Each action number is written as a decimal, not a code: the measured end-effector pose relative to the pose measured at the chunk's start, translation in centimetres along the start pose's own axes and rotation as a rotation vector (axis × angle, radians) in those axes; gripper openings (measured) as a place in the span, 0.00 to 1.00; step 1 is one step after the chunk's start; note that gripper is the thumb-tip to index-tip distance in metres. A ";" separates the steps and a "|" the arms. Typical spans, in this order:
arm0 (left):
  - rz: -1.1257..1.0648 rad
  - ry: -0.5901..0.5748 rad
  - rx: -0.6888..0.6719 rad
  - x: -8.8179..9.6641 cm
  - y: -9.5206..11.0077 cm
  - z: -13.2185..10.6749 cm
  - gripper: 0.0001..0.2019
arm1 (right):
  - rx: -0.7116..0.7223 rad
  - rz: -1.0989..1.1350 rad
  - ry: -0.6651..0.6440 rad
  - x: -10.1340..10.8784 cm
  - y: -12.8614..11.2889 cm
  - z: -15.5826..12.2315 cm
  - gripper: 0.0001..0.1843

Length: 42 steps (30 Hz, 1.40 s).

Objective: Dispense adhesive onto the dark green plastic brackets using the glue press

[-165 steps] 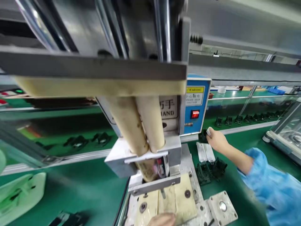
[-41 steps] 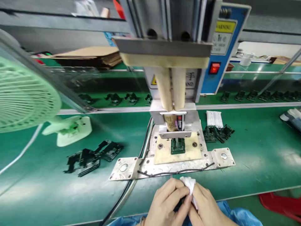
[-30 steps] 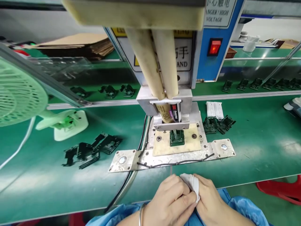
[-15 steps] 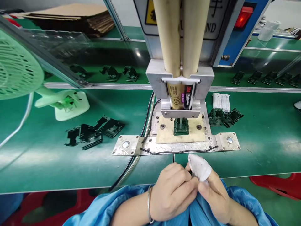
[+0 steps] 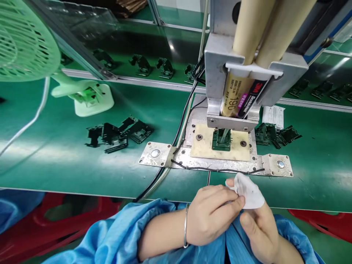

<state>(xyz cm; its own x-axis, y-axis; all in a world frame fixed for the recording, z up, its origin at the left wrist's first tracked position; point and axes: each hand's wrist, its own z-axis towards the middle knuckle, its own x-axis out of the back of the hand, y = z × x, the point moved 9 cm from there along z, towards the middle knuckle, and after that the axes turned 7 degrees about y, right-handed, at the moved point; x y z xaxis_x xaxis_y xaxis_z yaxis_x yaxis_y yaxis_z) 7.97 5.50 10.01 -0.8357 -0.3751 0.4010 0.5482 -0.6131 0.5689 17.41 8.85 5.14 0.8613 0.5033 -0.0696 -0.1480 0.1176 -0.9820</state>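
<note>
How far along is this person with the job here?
Done: one dark part sits in the fixture under the glue cartridge. In hand: the left hand pinches a white wrap on a finger of the right hand. Left, probably: loose parts lie on the mat.

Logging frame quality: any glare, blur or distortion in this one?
Head view: soft glare patches on the glossy green bench mat; wide-angle lens leans the beige twin cartridges; pale green plastic fan slightly soft; left hand, right hand and white fabric finger cover sharp.
</note>
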 end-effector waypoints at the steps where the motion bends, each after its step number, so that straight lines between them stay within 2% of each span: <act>1: 0.034 -0.028 -0.023 -0.3 0.1 0.0 0.09 | -0.084 0.099 0.051 0.2 0.6 0.2 0.21; 3: 0.099 -0.097 -0.048 -1.1 0.1 -0.1 0.12 | -0.230 0.292 0.160 0.4 1.7 0.7 0.10; 4: 0.116 -0.132 -0.059 -1.5 0.2 -0.1 0.14 | -0.274 0.363 0.216 0.5 2.0 1.1 0.10; 7: 0.105 -0.237 -0.110 -2.7 0.5 -0.3 0.14 | -0.311 0.451 0.372 1.5 1.9 1.9 0.19; 10: 0.036 -0.284 -0.150 -2.9 0.8 -0.3 0.10 | -0.226 0.346 0.510 4.1 0.6 1.7 0.15; 12: 0.002 -0.246 -0.109 -1.8 0.2 0.1 0.08 | -0.050 0.084 0.646 7.4 -1.3 1.1 0.08; 15: 0.064 -0.061 0.082 1.9 -2.3 1.7 0.10 | 0.294 -0.591 0.910 12.2 -5.0 -0.5 0.14; 17: 0.187 0.049 0.248 4.9 -4.9 2.5 0.10 | 0.341 -0.963 1.004 14.6 -4.9 -0.6 0.17; 18: 0.246 0.063 0.319 6.0 -6.3 2.8 0.09 | 0.283 -1.038 1.028 16.1 -3.9 -0.3 0.18; 19: 0.294 0.047 0.385 6.9 -7.7 3.0 0.09 | 0.196 -1.029 1.047 17.7 -2.5 0.0 0.18; 21: 0.364 -0.013 0.512 8.2 -10.8 3.1 0.12 | 0.026 -0.855 1.096 20.6 0.3 0.4 0.19; 23: 0.426 -0.020 0.680 9.6 -13.9 2.7 0.14 | -0.060 -0.636 1.131 22.1 2.1 0.7 0.20; 25: 0.427 0.047 0.882 11.1 -16.3 1.8 0.13 | -0.078 -0.527 1.132 22.4 2.1 1.1 0.20; 27: 0.338 0.124 0.990 11.6 -17.2 1.3 0.14 | -0.087 -0.486 1.125 22.3 1.3 1.4 0.21; 30: 0.223 0.112 0.892 10.4 -16.3 2.2 0.21 | -0.093 -0.458 1.122 21.9 0.8 1.3 0.20; 33: 0.125 -0.044 0.758 7.5 -15.0 3.2 0.38 | -0.080 -0.414 1.140 21.6 1.7 0.9 0.19; 36: 0.063 -0.184 0.745 4.7 -15.0 3.7 0.50 | -0.049 -0.361 1.147 21.5 2.6 0.6 0.18; 37: 0.049 -0.224 0.761 3.9 -15.2 3.9 0.49 | -0.039 -0.351 1.146 21.5 2.8 0.6 0.18; 39: -0.012 -0.266 0.790 2.6 -15.5 4.2 0.42 | -0.030 -0.346 1.136 21.5 2.9 0.6 0.18; 42: -0.166 -0.237 0.814 1.8 -15.4 4.7 0.32 | -0.033 -0.362 1.128 21.5 2.7 0.7 0.19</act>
<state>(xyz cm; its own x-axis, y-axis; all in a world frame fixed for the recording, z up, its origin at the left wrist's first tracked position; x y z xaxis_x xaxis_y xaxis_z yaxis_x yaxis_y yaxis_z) -1.84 17.53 5.36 -0.9280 -0.1145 0.3546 0.3478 0.0756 0.9345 35.23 20.56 1.11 0.7951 -0.5957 0.1141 0.1911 0.0675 -0.9792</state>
